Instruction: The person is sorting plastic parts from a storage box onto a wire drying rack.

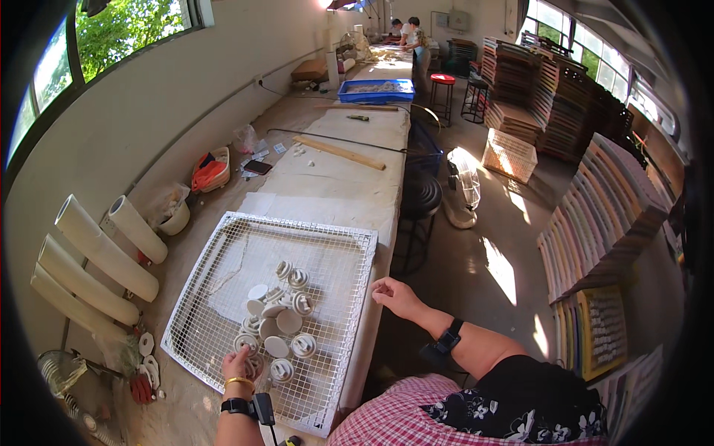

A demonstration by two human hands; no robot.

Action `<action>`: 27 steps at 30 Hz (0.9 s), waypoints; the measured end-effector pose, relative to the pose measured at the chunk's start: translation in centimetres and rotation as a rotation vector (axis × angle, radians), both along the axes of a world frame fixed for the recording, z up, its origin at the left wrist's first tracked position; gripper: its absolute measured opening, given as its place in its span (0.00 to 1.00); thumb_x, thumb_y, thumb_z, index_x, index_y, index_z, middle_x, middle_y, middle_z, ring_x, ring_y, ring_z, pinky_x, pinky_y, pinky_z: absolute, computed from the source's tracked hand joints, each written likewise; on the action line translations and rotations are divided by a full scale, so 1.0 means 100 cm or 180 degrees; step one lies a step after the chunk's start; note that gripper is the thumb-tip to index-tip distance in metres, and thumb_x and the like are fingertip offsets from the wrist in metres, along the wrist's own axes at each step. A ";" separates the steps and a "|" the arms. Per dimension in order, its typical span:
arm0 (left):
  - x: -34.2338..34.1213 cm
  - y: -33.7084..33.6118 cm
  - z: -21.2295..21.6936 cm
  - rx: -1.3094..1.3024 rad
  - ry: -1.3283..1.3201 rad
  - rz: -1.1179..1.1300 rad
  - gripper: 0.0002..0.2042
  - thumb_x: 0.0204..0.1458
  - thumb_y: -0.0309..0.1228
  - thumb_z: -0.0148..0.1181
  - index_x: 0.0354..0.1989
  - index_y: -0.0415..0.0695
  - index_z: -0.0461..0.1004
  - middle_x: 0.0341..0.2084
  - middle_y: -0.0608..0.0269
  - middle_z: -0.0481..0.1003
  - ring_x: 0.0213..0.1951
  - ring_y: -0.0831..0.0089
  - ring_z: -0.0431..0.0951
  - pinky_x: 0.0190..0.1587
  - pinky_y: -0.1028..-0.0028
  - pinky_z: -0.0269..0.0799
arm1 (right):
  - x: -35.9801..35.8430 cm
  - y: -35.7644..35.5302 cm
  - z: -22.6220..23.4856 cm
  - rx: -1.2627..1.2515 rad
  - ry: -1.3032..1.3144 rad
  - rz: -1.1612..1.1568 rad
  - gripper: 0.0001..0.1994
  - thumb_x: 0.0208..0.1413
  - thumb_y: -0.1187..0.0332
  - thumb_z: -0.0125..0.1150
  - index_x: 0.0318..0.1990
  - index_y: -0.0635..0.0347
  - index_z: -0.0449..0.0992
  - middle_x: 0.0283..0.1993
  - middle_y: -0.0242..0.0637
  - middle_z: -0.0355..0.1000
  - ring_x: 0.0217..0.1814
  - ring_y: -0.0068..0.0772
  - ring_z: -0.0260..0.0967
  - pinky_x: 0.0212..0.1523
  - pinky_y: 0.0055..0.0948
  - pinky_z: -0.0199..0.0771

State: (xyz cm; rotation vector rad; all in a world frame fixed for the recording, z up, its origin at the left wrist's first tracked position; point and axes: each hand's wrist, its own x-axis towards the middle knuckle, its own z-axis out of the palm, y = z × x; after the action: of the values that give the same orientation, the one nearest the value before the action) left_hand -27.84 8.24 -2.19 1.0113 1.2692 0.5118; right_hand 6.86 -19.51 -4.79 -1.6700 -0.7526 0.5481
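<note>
A white mesh tray (195,291) lies on the long table in front of me, holding a cluster of small white round pieces (289,321). Some are plain discs; others have raised, coiled-looking shapes on top. My left hand (236,364) is at the near side of the cluster, its fingers closed on a white round piece (245,342). Part of another piece beside that hand is covered by it. Just beyond the tray's right edge, my right hand (398,296) is raised with curled fingers, and no piece shows in them.
Tall white rolls (108,249) lean on the left wall. Farther along the table lie a wooden strip (339,152), a phone (258,168) and a blue tray (375,91). A stool (421,197) and a fan (462,182) stand to the right, near stacked frames (599,215). Two people work far off.
</note>
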 end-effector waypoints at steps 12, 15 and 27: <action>-0.039 0.002 0.106 0.1121 0.0860 -0.1201 0.33 0.45 0.40 0.71 0.59 0.42 0.65 0.52 0.53 0.69 0.49 0.62 0.74 0.42 0.60 0.76 | -0.048 0.028 0.082 0.0449 0.0305 0.0509 0.12 0.58 0.68 0.59 0.47 0.62 0.74 0.36 0.31 0.72 0.35 0.20 0.70 0.39 0.24 0.73; -0.117 -0.018 0.188 0.1646 0.0694 -0.1186 0.25 0.48 0.35 0.69 0.54 0.39 0.70 0.45 0.57 0.74 0.50 0.67 0.73 0.47 0.70 0.72 | -0.104 0.065 0.093 0.0528 0.0099 0.1217 0.11 0.58 0.68 0.59 0.47 0.61 0.74 0.36 0.31 0.73 0.36 0.21 0.71 0.40 0.25 0.73; -0.438 -0.211 0.338 0.2287 0.1939 0.0733 0.22 0.56 0.44 0.61 0.55 0.46 0.71 0.50 0.67 0.72 0.53 0.75 0.70 0.52 0.69 0.68 | -0.261 0.098 0.082 0.0072 -0.0436 0.3223 0.09 0.61 0.75 0.54 0.48 0.62 0.70 0.36 0.27 0.68 0.39 0.17 0.66 0.42 0.19 0.68</action>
State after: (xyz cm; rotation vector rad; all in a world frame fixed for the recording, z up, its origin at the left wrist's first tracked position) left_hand -71.60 -12.81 31.65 1.7166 1.8080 0.9192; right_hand -19.25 -9.72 3.40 -1.2168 -1.7051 1.1089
